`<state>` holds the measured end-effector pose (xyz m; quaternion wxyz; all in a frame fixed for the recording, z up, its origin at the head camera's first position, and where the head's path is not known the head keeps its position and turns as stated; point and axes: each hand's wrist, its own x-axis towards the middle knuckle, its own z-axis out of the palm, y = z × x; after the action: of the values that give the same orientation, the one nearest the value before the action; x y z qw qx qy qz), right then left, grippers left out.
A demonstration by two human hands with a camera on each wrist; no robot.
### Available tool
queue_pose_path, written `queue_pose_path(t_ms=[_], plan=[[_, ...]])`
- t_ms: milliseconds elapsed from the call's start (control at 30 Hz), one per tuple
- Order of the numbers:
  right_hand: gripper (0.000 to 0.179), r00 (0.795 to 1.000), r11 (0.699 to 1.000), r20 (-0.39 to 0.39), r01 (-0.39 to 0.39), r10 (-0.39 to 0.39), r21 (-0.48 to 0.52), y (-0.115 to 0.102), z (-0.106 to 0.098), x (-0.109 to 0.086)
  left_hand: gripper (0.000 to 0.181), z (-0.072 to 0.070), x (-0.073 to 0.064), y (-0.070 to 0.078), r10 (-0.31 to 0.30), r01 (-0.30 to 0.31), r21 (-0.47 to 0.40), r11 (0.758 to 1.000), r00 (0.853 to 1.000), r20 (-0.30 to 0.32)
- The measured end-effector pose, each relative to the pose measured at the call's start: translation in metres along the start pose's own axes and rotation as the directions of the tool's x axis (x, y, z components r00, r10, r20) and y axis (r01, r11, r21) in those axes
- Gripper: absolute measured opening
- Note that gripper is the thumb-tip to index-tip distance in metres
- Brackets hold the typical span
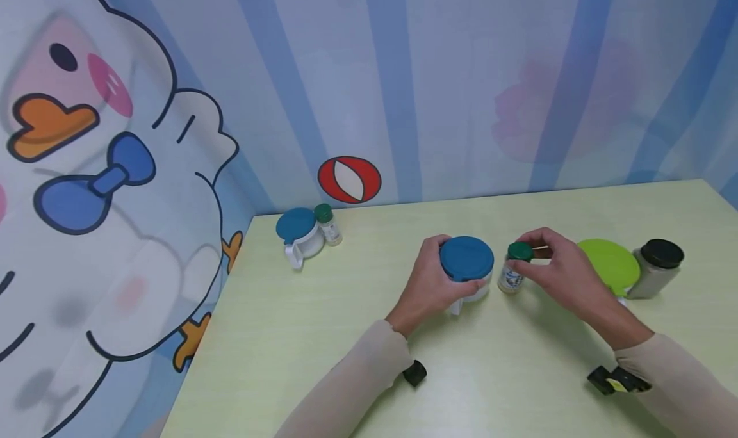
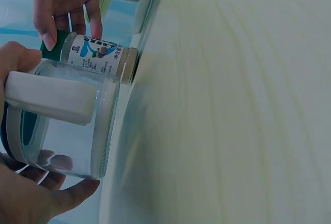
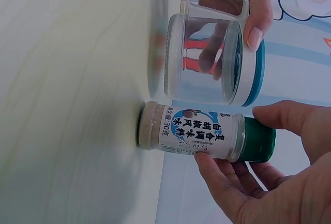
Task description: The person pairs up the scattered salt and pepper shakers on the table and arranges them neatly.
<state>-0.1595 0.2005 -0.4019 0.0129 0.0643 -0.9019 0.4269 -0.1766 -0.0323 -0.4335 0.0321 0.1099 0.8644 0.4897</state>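
My left hand [image 1: 429, 281] grips a clear glass seasoning jar [image 1: 467, 259] with a blue lid and a white handle, thumb and fingers around its upper part. In the left wrist view the jar's glass body [image 2: 75, 144] looks empty, its base close to the tabletop. Just right of it, my right hand [image 1: 562, 271] pinches a small spice bottle [image 1: 510, 279] by its green cap and upper side. The bottle's printed white label [image 3: 199, 132] shows plainly in the right wrist view, with pale powder at the base. Both containers are upright and side by side.
At the table's back left stand another blue-lidded jar [image 1: 296, 225] and a green-capped bottle [image 1: 330, 227]. A jar with a lime-green lid [image 1: 612, 265] and a black-lidded jar [image 1: 658, 268] sit beyond my right hand. A printed wall [image 1: 461, 92] borders the pale table [image 1: 277, 348].
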Motion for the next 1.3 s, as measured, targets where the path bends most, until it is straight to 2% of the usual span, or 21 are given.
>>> queue_pose_path(t_ms=[267,533,1300], plan=[[0.048,1.000,1.000,0.010,-0.005,0.005,0.001,0.001,-0.003,-0.002,0.089,0.008,0.003,0.004,0.005,-0.006,0.014,1.000,1.000,0.012],[0.049,1.000,1.000,0.014,-0.005,0.004,0.007,0.001,-0.006,-0.004,0.090,0.012,0.003,0.005,0.028,-0.028,-0.013,1.000,0.999,0.029],[0.051,1.000,1.000,-0.001,-0.011,0.011,0.000,0.005,-0.007,-0.009,0.088,0.023,0.004,0.009,0.021,-0.021,-0.004,1.000,0.999,0.037]])
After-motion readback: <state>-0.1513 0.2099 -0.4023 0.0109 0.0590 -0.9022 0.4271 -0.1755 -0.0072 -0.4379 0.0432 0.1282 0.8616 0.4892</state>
